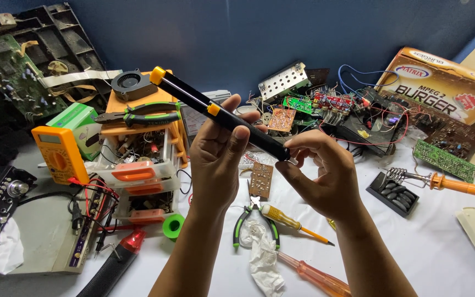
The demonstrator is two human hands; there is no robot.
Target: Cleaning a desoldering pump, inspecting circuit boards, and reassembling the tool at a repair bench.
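Both forearms rise upright over the table (pixel 446 258). The left hand (pixel 215 159) wraps the black pump (pixel 215 113) mid-barrel, tilted upward left; the right hand (pixel 325 176) pinches its lower tip.

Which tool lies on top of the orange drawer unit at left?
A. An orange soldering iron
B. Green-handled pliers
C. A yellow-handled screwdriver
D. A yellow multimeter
B: the green-handled pliers rest across the top of the orange drawer unit, beside a small black fan.
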